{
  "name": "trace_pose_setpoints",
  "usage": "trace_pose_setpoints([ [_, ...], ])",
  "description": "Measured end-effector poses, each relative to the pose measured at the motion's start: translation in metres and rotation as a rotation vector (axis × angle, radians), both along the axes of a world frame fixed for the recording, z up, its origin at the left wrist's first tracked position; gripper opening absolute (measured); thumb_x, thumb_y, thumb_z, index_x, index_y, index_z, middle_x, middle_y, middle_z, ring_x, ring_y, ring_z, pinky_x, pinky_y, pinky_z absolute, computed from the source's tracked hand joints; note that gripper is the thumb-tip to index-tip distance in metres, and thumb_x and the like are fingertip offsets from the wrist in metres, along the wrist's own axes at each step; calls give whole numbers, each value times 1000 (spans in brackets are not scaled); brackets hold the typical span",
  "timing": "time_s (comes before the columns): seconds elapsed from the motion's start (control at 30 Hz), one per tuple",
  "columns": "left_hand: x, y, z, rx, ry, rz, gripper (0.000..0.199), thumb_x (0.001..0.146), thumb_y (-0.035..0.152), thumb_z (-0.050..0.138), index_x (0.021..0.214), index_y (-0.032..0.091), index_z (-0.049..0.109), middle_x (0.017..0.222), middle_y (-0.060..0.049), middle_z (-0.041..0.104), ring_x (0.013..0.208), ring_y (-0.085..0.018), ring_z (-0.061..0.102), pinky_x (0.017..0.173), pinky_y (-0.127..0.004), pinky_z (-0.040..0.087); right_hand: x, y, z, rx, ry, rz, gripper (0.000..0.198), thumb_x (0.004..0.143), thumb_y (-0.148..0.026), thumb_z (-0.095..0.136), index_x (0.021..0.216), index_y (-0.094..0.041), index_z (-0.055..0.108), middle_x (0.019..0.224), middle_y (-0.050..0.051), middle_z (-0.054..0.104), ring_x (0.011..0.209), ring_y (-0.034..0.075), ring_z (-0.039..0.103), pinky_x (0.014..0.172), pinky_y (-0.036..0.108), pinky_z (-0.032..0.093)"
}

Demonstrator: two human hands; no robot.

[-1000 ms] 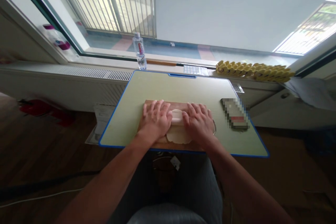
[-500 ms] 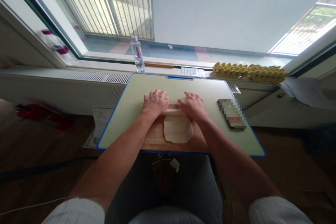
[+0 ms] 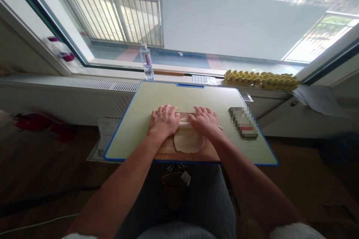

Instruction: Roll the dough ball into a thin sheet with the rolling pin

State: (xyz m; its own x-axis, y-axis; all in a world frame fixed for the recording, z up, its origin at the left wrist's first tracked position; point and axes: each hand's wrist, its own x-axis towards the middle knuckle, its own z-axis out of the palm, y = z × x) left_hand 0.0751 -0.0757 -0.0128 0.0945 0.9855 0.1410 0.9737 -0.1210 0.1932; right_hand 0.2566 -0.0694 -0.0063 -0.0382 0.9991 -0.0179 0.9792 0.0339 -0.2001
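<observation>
A pale rolling pin lies crosswise over the far part of a flat sheet of dough. My left hand rests on the pin's left end, palm down, its fingers curving over the far side. On the right end my right hand presses down in the same way. Both hands hide the ends of the pin. Beneath the dough is a wooden board, partly covered by my hands and forearms. A small strip of dough shows beyond the pin.
The wooden board sits on a pale green tabletop with a blue rim. A blurred-out phone-like object lies to the right. Along the windowsill are a clear bottle, a stick, yellow egg cartons and papers.
Both hands have drawn the rolling pin toward me, from the dough's far edge onto the dough. The view has shifted slightly.
</observation>
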Motion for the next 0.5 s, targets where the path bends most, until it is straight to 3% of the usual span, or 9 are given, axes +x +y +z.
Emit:
trace_pose_setpoints([
  [0.17,0,0,-2,-8,5,-1,43,106,44,41,136,31,69,152,-8,64,137,-31,56,115,-54,42,0,-3,-3,35,-2,1,66,105,-53,38,162,-22,49,164,11,53,148,35,44,124,60,31],
  [0.5,-4,44,0,-99,11,-29,47,104,44,40,140,30,67,152,-10,63,137,-33,56,115,-56,43,-1,28,1,3,68,-6,67,102,-52,41,161,-22,50,162,13,54,149,34,45,124,59,31],
])
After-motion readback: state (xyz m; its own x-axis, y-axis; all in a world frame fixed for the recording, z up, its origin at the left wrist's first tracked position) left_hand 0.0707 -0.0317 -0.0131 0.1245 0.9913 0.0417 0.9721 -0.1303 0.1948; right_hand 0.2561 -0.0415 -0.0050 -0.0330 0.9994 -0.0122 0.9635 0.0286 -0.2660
